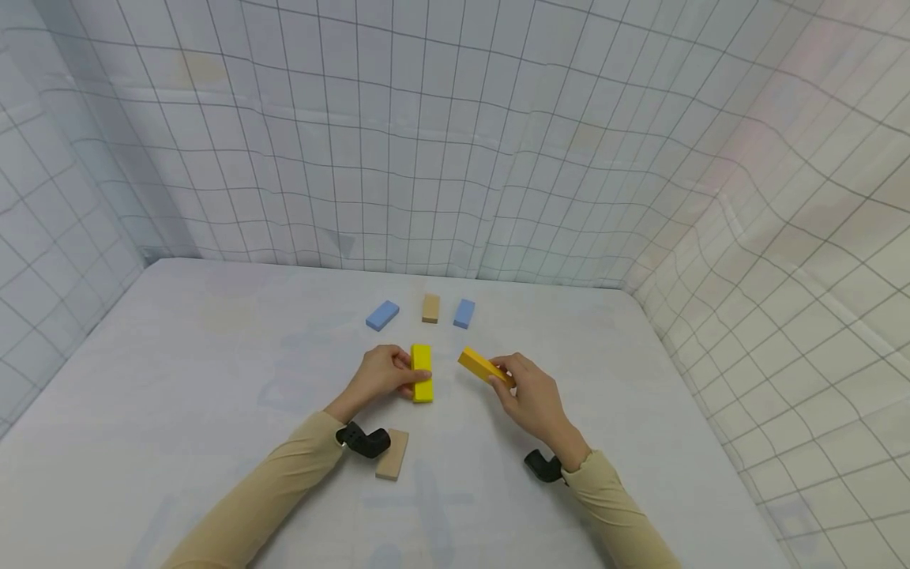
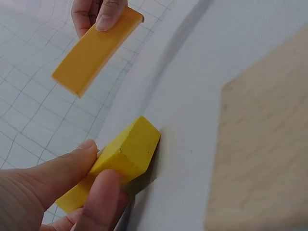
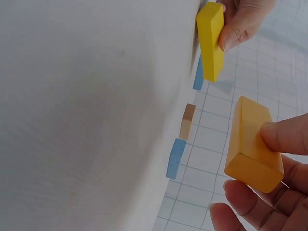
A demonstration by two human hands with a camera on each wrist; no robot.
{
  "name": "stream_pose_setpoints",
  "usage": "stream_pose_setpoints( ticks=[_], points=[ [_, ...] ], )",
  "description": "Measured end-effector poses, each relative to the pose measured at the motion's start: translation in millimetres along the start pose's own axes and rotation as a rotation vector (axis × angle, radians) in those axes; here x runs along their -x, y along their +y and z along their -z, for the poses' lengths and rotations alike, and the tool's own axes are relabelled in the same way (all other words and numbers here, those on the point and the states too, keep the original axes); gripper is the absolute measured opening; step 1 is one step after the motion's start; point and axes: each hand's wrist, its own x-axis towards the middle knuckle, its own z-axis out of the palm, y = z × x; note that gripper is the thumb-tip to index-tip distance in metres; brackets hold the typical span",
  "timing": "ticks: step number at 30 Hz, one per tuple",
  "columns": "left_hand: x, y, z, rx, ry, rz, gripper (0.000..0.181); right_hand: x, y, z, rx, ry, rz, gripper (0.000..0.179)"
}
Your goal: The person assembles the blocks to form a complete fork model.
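A bright yellow block (image 1: 422, 356) is pinched between the thumb and fingers of my left hand (image 1: 380, 371). In the left wrist view this yellow block (image 2: 132, 149) sits at or just above the white tabletop; contact is hard to tell. To its right, my right hand (image 1: 532, 395) grips an orange-yellow block (image 1: 476, 363) near one end, tilted and raised off the table. The right wrist view shows the thumb on one broad face of the orange-yellow block (image 3: 248, 130), with fingers beneath. The two blocks are apart.
Beyond the hands lie a blue block (image 1: 382, 315), a wooden block (image 1: 430, 308) and another blue block (image 1: 464, 313). A second wooden block (image 1: 393, 456) lies near my left wrist. The white table (image 1: 213, 379) is bordered by grid-patterned curtains (image 1: 441, 142).
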Motion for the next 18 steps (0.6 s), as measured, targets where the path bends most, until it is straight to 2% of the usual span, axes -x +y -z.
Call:
stream_pose_setpoints(
  ticks=[6, 18],
  points=[
    [-0.3, 1.4, 0.0, 0.005, -0.016, 0.022, 0.041, 0.7, 0.6, 0.2, -0.002, -0.009, -0.014, 0.024],
    [5.3, 3.0, -1.5, 0.011, -0.004, -0.058, 0.038, 2.2, 1.6, 1.2, -0.005, -0.018, -0.025, 0.024]
  ],
)
